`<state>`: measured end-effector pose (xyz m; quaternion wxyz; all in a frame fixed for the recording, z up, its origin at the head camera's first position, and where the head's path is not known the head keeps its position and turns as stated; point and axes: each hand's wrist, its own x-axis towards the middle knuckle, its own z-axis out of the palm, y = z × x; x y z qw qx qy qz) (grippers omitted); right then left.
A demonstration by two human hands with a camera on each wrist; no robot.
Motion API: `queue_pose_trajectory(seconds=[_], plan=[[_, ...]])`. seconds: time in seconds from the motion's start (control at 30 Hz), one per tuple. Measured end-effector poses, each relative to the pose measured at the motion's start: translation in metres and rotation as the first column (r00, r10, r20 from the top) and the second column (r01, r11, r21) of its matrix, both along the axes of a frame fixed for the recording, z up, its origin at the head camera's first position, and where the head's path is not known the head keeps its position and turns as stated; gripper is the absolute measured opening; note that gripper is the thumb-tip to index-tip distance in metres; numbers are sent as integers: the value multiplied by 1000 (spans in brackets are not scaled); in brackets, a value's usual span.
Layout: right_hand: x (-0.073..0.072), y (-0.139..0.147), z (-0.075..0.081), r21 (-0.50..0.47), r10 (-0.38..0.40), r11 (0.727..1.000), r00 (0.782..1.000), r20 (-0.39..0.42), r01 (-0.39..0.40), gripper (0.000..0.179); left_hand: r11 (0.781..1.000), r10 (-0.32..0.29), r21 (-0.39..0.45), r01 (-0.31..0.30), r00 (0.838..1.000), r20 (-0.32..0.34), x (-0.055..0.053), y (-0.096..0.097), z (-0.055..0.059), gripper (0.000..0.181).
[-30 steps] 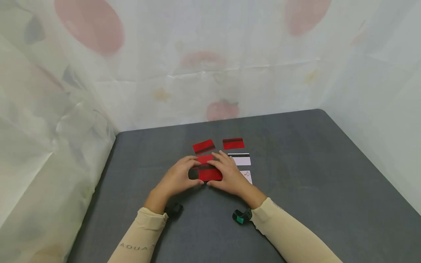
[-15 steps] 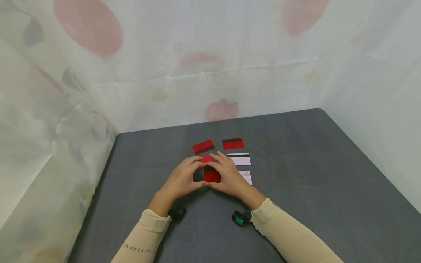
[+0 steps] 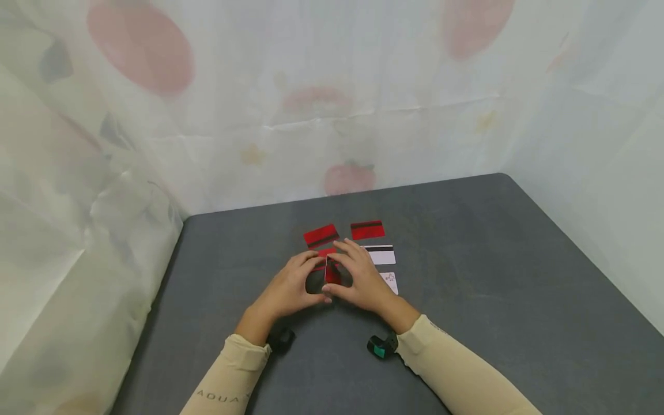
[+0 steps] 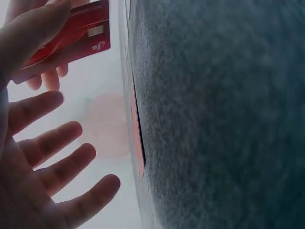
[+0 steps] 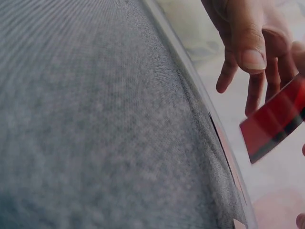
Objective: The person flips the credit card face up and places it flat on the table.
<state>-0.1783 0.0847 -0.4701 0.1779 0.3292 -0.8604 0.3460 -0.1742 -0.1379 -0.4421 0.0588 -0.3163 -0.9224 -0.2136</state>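
My right hand [image 3: 365, 283] pinches a red magnetic-stripe card [image 3: 332, 274] between thumb and fingers, above the dark table. In the left wrist view the face of the card [image 4: 90, 28] shows a gold chip; its striped back [image 5: 274, 121] shows in the right wrist view. Close by on the left is my left hand [image 3: 289, 284], its fingers spread and its thumb near the card, apparently not gripping it. Beyond the fingers another red card [image 3: 327, 252] lies flat, partly hidden by both hands.
Farther back lie a tilted red striped card [image 3: 320, 236] and a second red striped card [image 3: 368, 230]. Right of my hand are a white card with a black stripe [image 3: 383, 255] and a white patterned card [image 3: 391, 281], partly covered. Printed white cloth [image 3: 233, 104] hangs around the table.
The red card, earlier facing up between both hands, has turned more edge-on and shifted slightly right. My left hand has moved a little right, toward the right hand.
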Motion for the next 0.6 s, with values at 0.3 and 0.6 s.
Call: queue_pose_trajectory(seconds=[0.3,0.6], plan=[[2,1,2,-37,56,998,998,21,-55,75,1000,2,23,-6,990,138,6,6,-1,85],[3,0,2,-28,91,996,996,18,-90,79,999,-25,44,22,996,81,4,8,-1,66]])
